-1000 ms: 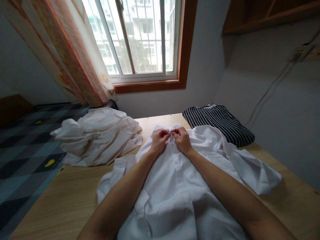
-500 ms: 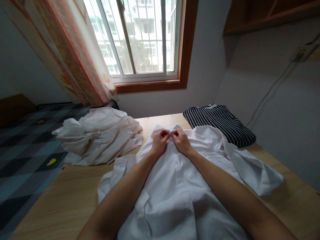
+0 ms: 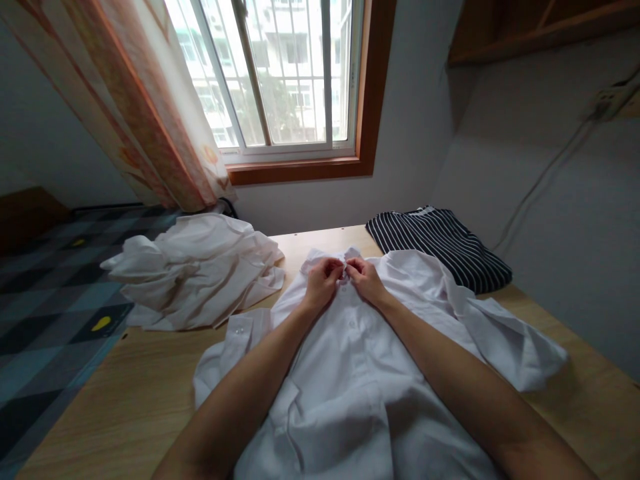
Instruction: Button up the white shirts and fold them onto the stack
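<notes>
A white button-up shirt [image 3: 345, 373] lies front side up on the wooden table, its collar at the far end and its sleeves out to both sides. My left hand [image 3: 323, 279] pinches the shirt's front just below the collar. Close beside it, my right hand [image 3: 366, 279] pinches the opposite side of the same spot. Both sets of fingertips nearly meet at the placket, and they hide whatever small part lies between them. Lower down the placket, some buttons show.
A crumpled heap of white cloth [image 3: 200, 270] rests on the table [image 3: 95, 407] at the left. Folded black-and-white striped clothing [image 3: 435, 243] sits at the back right. Left of the table is a bed with a checked cover [image 3: 55, 293]. A window [image 3: 295, 87] and curtain [image 3: 145, 107] are behind.
My fingertips have drawn slightly apart at the collar, the right hand shifting a little to the right. The shirt and the other clothes stay in place.
</notes>
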Demonstrator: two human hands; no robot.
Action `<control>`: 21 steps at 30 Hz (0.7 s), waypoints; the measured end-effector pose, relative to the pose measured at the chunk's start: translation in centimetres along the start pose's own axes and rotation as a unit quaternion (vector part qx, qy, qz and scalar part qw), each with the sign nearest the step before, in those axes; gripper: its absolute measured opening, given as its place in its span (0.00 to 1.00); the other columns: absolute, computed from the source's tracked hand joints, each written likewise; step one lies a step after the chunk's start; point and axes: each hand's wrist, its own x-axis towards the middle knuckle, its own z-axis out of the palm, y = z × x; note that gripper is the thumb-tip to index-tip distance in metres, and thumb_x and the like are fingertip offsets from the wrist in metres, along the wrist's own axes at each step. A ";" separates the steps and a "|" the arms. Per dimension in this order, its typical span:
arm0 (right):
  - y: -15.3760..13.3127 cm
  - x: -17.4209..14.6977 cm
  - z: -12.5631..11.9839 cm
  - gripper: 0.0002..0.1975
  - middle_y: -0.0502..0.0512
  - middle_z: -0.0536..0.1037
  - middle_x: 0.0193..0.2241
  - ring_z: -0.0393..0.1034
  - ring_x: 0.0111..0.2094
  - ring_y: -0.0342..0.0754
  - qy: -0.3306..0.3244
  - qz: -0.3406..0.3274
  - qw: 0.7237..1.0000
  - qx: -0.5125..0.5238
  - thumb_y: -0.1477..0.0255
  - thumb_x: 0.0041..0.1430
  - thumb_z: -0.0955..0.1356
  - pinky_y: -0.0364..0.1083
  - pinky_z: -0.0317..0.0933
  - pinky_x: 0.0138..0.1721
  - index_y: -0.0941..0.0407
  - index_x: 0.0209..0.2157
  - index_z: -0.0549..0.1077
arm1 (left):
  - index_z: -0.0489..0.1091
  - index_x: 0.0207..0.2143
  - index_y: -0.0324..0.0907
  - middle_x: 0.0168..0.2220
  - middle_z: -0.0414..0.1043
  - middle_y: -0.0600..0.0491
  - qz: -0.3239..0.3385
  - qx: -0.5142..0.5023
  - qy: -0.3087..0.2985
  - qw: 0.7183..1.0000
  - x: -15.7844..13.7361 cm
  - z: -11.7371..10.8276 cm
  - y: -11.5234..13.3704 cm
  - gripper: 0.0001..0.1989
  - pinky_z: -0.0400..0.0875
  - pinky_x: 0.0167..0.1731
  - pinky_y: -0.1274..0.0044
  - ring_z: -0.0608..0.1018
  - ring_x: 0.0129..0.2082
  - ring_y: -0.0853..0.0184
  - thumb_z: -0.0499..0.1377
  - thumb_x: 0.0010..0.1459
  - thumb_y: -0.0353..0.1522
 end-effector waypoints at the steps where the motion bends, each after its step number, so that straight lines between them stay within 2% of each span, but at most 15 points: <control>1: -0.1 0.0 0.0 0.11 0.50 0.75 0.26 0.68 0.29 0.46 -0.003 0.001 1.000 0.000 0.63 0.52 0.66 0.45 0.64 0.35 0.56 0.31 0.73 | 0.70 0.32 0.41 0.23 0.72 0.56 0.005 0.005 0.008 1.000 0.0 0.0 -0.1 0.04 0.69 0.27 0.77 0.73 0.24 0.69 0.58 0.52 0.31; 5: -0.4 -0.2 0.1 0.12 0.50 0.74 0.25 0.67 0.27 0.45 -0.003 0.006 0.999 -0.037 0.61 0.50 0.68 0.44 0.62 0.31 0.56 0.28 0.73 | 0.69 0.29 0.42 0.24 0.72 0.56 -0.004 0.068 0.002 0.998 -0.1 0.1 0.0 0.02 0.68 0.28 0.78 0.74 0.24 0.70 0.58 0.50 0.29; 7: -0.4 -0.1 0.0 0.13 0.50 0.73 0.24 0.66 0.27 0.45 0.024 0.004 0.999 -0.048 0.60 0.52 0.68 0.44 0.61 0.30 0.56 0.27 0.72 | 0.69 0.28 0.42 0.25 0.73 0.55 -0.015 0.089 0.015 0.996 0.0 -0.1 0.1 0.02 0.69 0.29 0.78 0.75 0.25 0.69 0.57 0.51 0.29; 11: 0.2 0.3 -0.4 0.14 0.49 0.73 0.23 0.66 0.26 0.46 0.164 0.033 0.984 -0.063 0.58 0.54 0.65 0.44 0.61 0.29 0.55 0.28 0.70 | 0.71 0.29 0.41 0.27 0.75 0.53 -0.040 0.151 0.140 0.978 0.7 -1.1 -0.2 0.04 0.69 0.33 0.76 0.76 0.28 0.67 0.56 0.50 0.27; 13: 0.4 0.5 -0.7 0.14 0.49 0.72 0.22 0.66 0.24 0.46 0.214 0.061 0.972 -0.073 0.58 0.55 0.64 0.43 0.61 0.26 0.54 0.29 0.68 | 0.71 0.31 0.40 0.28 0.75 0.52 -0.069 0.185 0.171 0.965 1.0 -1.6 -0.4 0.05 0.68 0.34 0.75 0.76 0.29 0.66 0.56 0.52 0.27; 15: 0.5 0.7 -0.8 0.14 0.47 0.71 0.20 0.65 0.20 0.45 0.219 0.086 0.969 -0.074 0.57 0.55 0.63 0.43 0.59 0.23 0.54 0.30 0.67 | 0.72 0.35 0.40 0.31 0.75 0.51 -0.076 0.224 0.148 0.960 0.9 -1.8 -0.3 0.08 0.68 0.35 0.74 0.76 0.30 0.65 0.55 0.54 0.26; 18: 0.6 0.8 -0.8 0.13 0.45 0.69 0.16 0.63 0.16 0.44 0.203 0.102 0.972 -0.060 0.57 0.56 0.63 0.42 0.57 0.18 0.53 0.32 0.65 | 0.72 0.40 0.41 0.40 0.74 0.47 -0.001 0.308 0.097 0.946 0.3 -1.3 0.5 0.11 0.68 0.40 0.73 0.76 0.35 0.64 0.53 0.57 0.26; 21: 0.8 0.9 -0.8 0.14 0.44 0.69 0.17 0.64 0.16 0.44 0.203 0.082 0.975 -0.030 0.57 0.56 0.63 0.41 0.57 0.19 0.53 0.33 0.64 | 0.73 0.35 0.41 0.37 0.74 0.48 0.039 0.383 0.012 0.923 -0.8 -0.4 1.6 0.07 0.67 0.41 0.72 0.75 0.37 0.62 0.57 0.58 0.33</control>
